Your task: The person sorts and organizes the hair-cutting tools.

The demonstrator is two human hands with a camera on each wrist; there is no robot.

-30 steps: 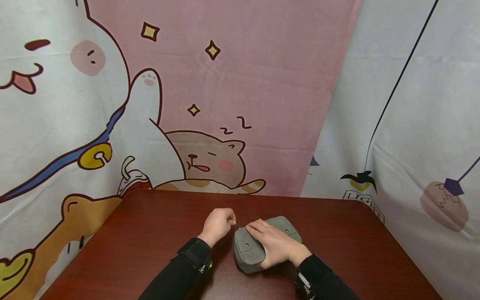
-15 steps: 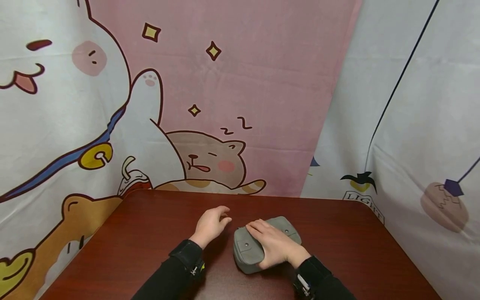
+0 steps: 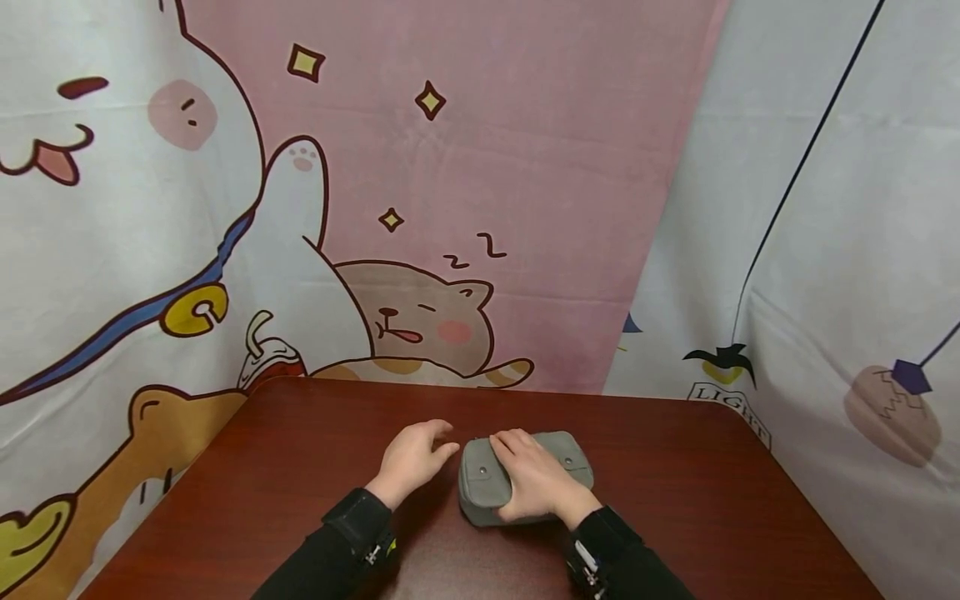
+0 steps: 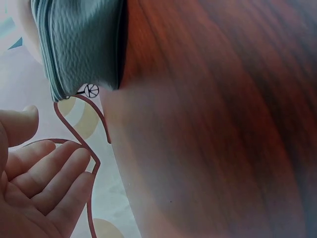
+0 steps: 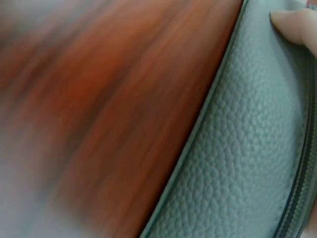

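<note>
A small grey-green leather zip bag (image 3: pixel 478 482) with metal snaps on top lies on the brown table. My right hand (image 3: pixel 534 477) grips it across the top, fingers over its far edge and thumb (image 5: pixel 296 27) on the near side. To the left of the bag, my left hand (image 3: pixel 411 460) is held apart from it, fingers loosely bent and holding nothing. In the left wrist view, the round zipper pull (image 4: pixel 91 90) hangs at the bag's end, beyond the left fingertips. The zip (image 5: pixel 302 188) runs along the bag's side in the right wrist view.
The brown wooden table (image 3: pixel 300 467) extends around the bag on all sides. Behind its far edge hangs a pink and white cloth (image 3: pixel 555 208) printed with cartoon animals, and a white cloth (image 3: pixel 840 250) hangs at the right.
My left hand has let go of the zipper pull and moved left, away from the bag. The bag, still gripped by my right hand, has shifted slightly left and farther away.
</note>
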